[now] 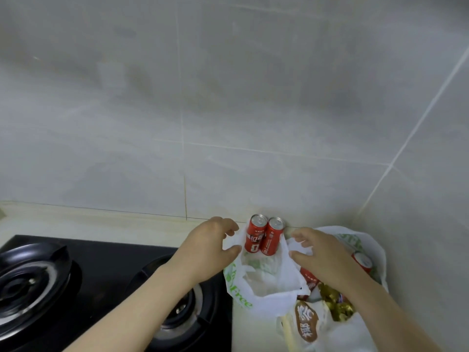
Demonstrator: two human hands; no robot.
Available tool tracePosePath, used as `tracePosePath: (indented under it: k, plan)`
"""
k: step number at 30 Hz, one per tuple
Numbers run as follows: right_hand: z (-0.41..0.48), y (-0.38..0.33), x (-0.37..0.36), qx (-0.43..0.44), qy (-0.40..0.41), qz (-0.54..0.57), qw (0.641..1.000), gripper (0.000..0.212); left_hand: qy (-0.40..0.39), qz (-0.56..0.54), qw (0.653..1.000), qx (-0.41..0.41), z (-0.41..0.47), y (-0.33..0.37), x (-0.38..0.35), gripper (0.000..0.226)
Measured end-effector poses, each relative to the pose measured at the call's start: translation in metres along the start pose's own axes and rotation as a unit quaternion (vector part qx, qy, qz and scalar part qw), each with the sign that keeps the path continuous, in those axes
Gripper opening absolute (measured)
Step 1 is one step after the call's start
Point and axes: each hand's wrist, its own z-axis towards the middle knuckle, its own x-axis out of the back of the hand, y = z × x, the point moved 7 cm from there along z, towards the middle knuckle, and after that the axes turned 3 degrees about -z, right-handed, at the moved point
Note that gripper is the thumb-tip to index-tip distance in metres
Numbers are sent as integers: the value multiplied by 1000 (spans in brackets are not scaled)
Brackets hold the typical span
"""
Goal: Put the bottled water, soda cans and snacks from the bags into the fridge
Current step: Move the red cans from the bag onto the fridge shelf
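Observation:
Two red soda cans (264, 236) stand upright side by side on the counter against the tiled wall. In front of them sits a white plastic bag (264, 280) with green print, its mouth held wide. My left hand (210, 247) pinches the bag's left edge and my right hand (319, 252) pinches its right edge. A second white bag (365, 250) to the right holds another red can (363, 261), a gold snack pack (335, 304) and a pack with a brown label (305, 322).
A black gas hob (83, 283) with two burners lies left of the bags, its right burner under my left forearm. Grey tiled walls meet in a corner behind the cans. A pale counter strip (101, 222) runs along the wall.

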Motion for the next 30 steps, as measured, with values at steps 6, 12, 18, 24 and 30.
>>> tracePosePath:
  k: [6,12,18,24,30]
  plan:
    - [50,31,-18,-3,-29,4,1000,43,-23,9,1000,8,50,-10,-41,44]
    - [93,63,-58,4,-59,-23,998,52,-70,36,997,24,91,-25,-91,40]
    - [130,83,-79,-6,-57,-31,998,52,-76,3,996,42,127,-46,-127,52]
    - [156,96,-97,-13,-51,-7,999,66,-50,-2,998,47,153,-65,-147,65]
    - [175,98,-112,-5,-40,27,999,69,-66,-45,991,103,174,-83,-170,71]
